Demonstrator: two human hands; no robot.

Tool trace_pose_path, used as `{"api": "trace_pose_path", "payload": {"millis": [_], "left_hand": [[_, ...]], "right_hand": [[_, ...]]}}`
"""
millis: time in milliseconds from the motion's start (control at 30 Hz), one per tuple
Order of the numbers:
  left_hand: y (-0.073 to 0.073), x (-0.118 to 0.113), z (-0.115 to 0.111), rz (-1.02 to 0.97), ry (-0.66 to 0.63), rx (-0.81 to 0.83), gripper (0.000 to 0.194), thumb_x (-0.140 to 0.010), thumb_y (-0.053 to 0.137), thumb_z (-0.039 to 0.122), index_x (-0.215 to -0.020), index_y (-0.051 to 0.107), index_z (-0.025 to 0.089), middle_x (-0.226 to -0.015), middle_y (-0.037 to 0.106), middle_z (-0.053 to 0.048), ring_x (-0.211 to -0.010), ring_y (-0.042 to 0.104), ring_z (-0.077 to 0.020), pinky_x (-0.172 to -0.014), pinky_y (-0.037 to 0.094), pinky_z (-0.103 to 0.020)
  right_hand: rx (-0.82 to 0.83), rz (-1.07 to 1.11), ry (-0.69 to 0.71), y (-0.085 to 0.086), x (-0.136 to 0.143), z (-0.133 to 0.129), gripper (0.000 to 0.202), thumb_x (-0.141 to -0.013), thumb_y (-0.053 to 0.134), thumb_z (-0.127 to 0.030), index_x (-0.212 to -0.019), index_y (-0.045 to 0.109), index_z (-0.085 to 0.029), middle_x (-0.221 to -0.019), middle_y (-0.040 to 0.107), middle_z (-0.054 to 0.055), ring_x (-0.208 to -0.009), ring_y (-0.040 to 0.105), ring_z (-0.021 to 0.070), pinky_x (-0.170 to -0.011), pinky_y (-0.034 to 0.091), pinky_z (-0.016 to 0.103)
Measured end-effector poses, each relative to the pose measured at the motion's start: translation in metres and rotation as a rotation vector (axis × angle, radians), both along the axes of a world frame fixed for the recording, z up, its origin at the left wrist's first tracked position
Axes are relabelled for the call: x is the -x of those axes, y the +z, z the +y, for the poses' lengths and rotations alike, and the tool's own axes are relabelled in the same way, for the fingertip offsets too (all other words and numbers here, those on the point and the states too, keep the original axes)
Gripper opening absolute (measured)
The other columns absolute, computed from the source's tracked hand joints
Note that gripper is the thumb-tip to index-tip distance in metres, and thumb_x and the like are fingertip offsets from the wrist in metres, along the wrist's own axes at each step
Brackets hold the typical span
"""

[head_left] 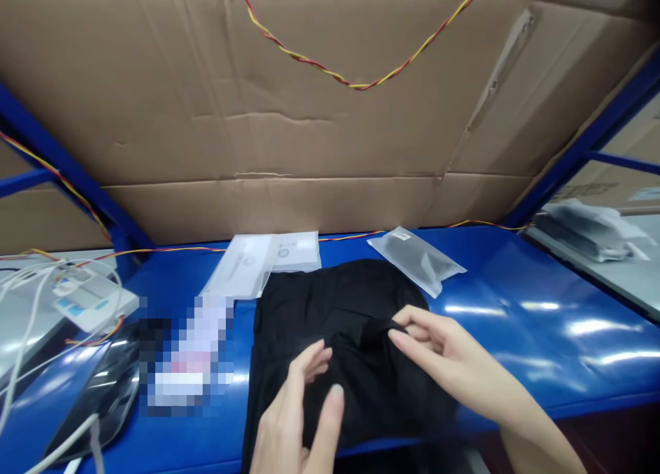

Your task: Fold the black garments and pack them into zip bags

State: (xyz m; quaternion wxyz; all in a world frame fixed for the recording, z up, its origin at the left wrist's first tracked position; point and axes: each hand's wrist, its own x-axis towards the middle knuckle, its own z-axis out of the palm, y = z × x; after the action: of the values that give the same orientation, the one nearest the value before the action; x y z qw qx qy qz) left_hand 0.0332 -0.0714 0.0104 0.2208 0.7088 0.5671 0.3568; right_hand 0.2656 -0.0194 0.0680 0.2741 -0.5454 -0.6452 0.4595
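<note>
A person's left hand (293, 419), at the bottom centre of the frame, curves with thumb spread away from the fingers, gripping nothing; whether it touches the black fabric (355, 374) beneath cannot be told. The right hand (448, 353), right of centre, pinches a raised fold of that fabric between thumb and fingers. The cloth lies rumpled across the lower middle of the frame on a blue tabletop (515, 343). Good handling here would likely mean keeping the pinch light and close to the edge, with the left hand flattening the slack so that creases do not bunch between the two. Beyond, a clear plastic bag (420, 261) lies by the cloth's upper right corner and a white printed packet (242, 264) by its upper left, before a cardboard panel (330, 151) filling the upper frame.
</note>
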Motion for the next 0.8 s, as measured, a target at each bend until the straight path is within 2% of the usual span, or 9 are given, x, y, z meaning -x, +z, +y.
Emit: {"api": "trace_pose_path", "payload": {"millis": [100,167,233,333,400,467,633,733,800], "left_hand": [[-0.001,-0.013,-0.001,-0.184,0.011,0.129,0.068,-0.089,0.054,0.04,-0.146,0.021,0.027,-0.139,0.052,-0.012,-0.12,0.058,-0.0257,-0.09,0.056,-0.037],[-0.007,-0.013,0.002,-0.236,0.101,0.164,0.067,-0.088,0.054,0.041,-0.144,0.02,0.028,-0.139,0.05,-0.012,-0.12,0.058,-0.0252,-0.091,0.055,-0.038],[-0.015,-0.008,0.007,-0.205,0.172,0.177,0.055,-0.091,0.049,0.039,-0.14,0.027,0.03,-0.134,0.053,-0.01,-0.114,0.062,-0.0235,-0.089,0.056,-0.039],[-0.024,0.003,0.013,0.015,0.196,0.093,0.045,-0.09,0.05,0.038,-0.133,0.039,0.029,-0.132,0.054,-0.01,-0.116,0.059,-0.027,-0.09,0.055,-0.045],[-0.029,0.008,0.014,0.146,0.18,0.01,0.04,-0.09,0.05,0.038,-0.129,0.045,0.028,-0.132,0.052,-0.01,-0.12,0.055,-0.0292,-0.092,0.053,-0.049],[-0.031,0.009,0.014,0.219,0.147,-0.034,0.037,-0.091,0.049,0.036,-0.127,0.047,0.028,-0.132,0.051,-0.01,-0.121,0.054,-0.0287,-0.092,0.053,-0.049],[-0.028,0.01,0.012,0.274,0.106,-0.057,0.035,-0.091,0.05,0.037,-0.125,0.049,0.028,-0.132,0.051,-0.009,-0.12,0.054,-0.0276,-0.09,0.054,-0.046],[-0.02,0.014,0.012,0.268,0.133,-0.098,0.037,-0.091,0.051,0.04,-0.125,0.049,0.028,-0.132,0.053,-0.009,-0.122,0.052,-0.0283,-0.093,0.052,-0.048],[-0.015,0.02,0.012,0.257,0.147,-0.121,0.037,-0.092,0.048,0.039,-0.127,0.048,0.027,-0.134,0.053,-0.009,-0.125,0.05,-0.0272,-0.097,0.049,-0.049]], "right_hand": [[0.164,0.32,0.206,0.006,0.027,-0.004,0.033,-0.094,0.046,-0.047,-0.112,0.057,-0.023,-0.095,0.066,0.004,-0.086,0.063,0.0163,-0.077,0.052,0.029],[0.124,0.37,0.173,0.002,0.034,-0.004,0.035,-0.096,0.042,-0.047,-0.116,0.058,-0.023,-0.107,0.066,0.007,-0.093,0.064,0.0172,-0.082,0.052,0.031],[0.01,0.252,0.009,-0.007,0.034,-0.002,0.033,-0.096,0.041,-0.047,-0.109,0.06,-0.024,-0.1,0.067,0.005,-0.083,0.064,0.0154,-0.075,0.051,0.028],[-0.121,-0.115,-0.193,-0.027,0.029,-0.001,0.032,-0.092,0.047,-0.051,-0.097,0.062,-0.023,-0.081,0.066,0.0,-0.066,0.059,0.0139,-0.062,0.045,0.026],[-0.134,-0.315,-0.204,-0.04,0.028,-0.004,0.033,-0.088,0.051,-0.054,-0.09,0.061,-0.023,-0.074,0.063,-0.001,-0.062,0.056,0.0145,-0.057,0.041,0.026],[-0.126,-0.414,-0.159,-0.048,0.032,-0.008,0.034,-0.085,0.054,-0.056,-0.081,0.058,-0.023,-0.07,0.06,-0.002,-0.062,0.055,0.0152,-0.056,0.039,0.027],[-0.184,-0.451,-0.092,-0.049,0.047,-0.016,0.028,-0.088,0.052,-0.043,-0.071,0.047,-0.022,-0.072,0.059,-0.001,-0.067,0.057,0.0166,-0.059,0.041,0.028],[-0.214,-0.317,-0.117,-0.042,0.043,-0.014,0.021,-0.091,0.047,-0.041,-0.085,0.054,-0.022,-0.087,0.063,0.003,-0.083,0.061,0.0195,-0.071,0.047,0.029],[-0.193,-0.186,-0.143,-0.036,0.033,-0.009,0.024,-0.092,0.045,-0.044,-0.095,0.056,-0.023,-0.094,0.064,0.003,-0.091,0.06,0.0196,-0.076,0.048,0.029]]}}
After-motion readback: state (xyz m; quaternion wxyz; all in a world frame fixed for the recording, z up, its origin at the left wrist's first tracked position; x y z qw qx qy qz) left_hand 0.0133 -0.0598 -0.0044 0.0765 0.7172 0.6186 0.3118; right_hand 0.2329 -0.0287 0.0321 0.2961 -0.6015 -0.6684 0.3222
